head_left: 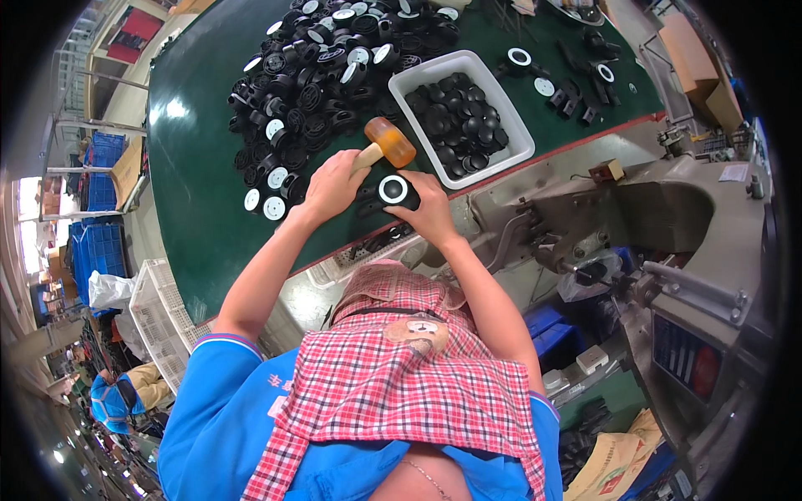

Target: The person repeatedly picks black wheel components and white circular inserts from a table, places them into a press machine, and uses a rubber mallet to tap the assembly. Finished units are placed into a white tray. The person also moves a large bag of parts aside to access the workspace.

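Observation:
My left hand [332, 185] is closed round the wooden handle of a mallet [389, 142] with an amber, see-through head. Close to its right, my right hand [430, 209] grips a black caster wheel [398, 193] with a white ring on its face, at the near edge of the green table [200, 167]. The mallet head is just above the caster wheel and apart from it. Beyond my hands lies a large heap of black caster parts [313, 92], some with white discs. A white bin [522, 138] of round black caps [459, 117] stands beyond my right hand.
More black parts [585, 88] and white-ringed wheels [519, 58] lie at the far right of the table. A grey machine [693, 200] stands close on my right. White crates [159, 313] are at the left, and a person [121, 397] is farther off there.

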